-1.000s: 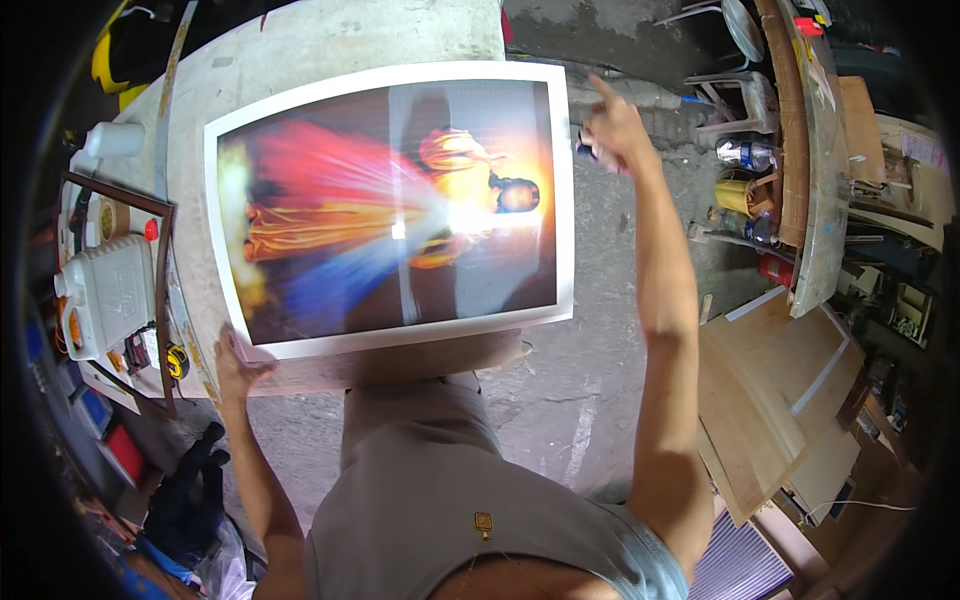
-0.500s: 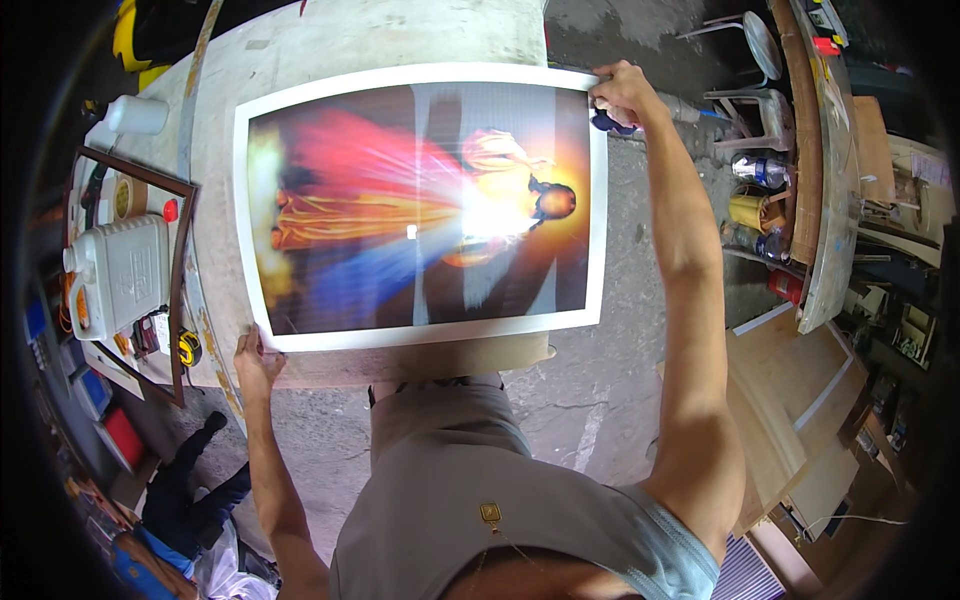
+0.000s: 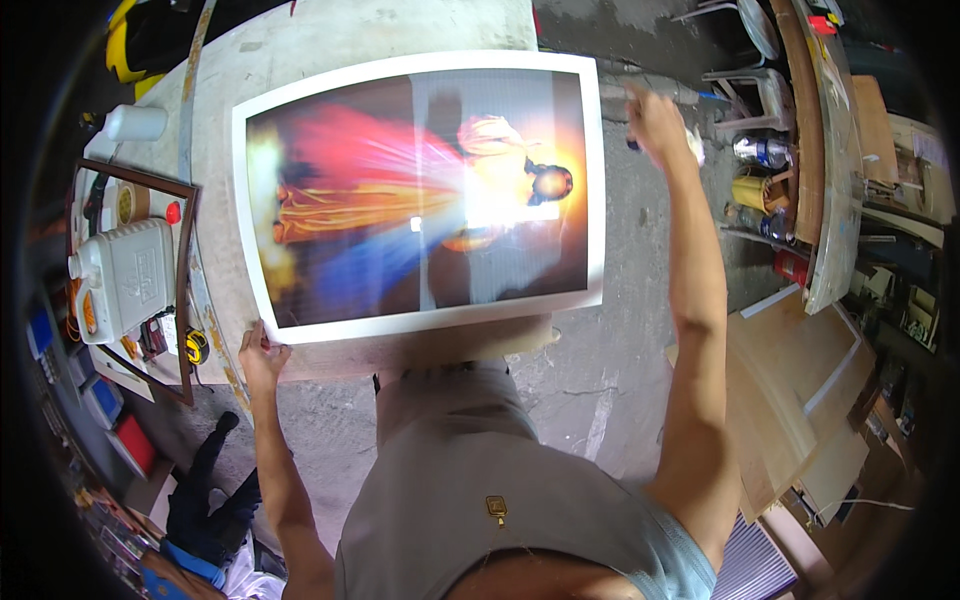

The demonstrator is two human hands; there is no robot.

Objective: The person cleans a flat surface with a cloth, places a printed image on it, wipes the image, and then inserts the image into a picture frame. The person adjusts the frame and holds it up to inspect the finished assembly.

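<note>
A left hand pinches the near left corner of a white-bordered print, thumb and fingers closed on its edge, while the right hand hangs clear of the far right corner, index finger extended and the other fingers curled around a small dark-and-pale bundle, mostly hidden. The print lies face up on a pale bench, its right end jutting past the bench's edge; its long axis runs left to right, the right end angled slightly away from the person. The robed figure pictured on it lies sideways, head to the right and feet to the left, red and blue rays spreading leftward. At left, a white jug bearing raised marking sits within a brown frame, near a yellow-and-black tape measure. Across the gray floor, at right, a clear bottle with a blue-and-white label lies near a plastic chair.
</note>
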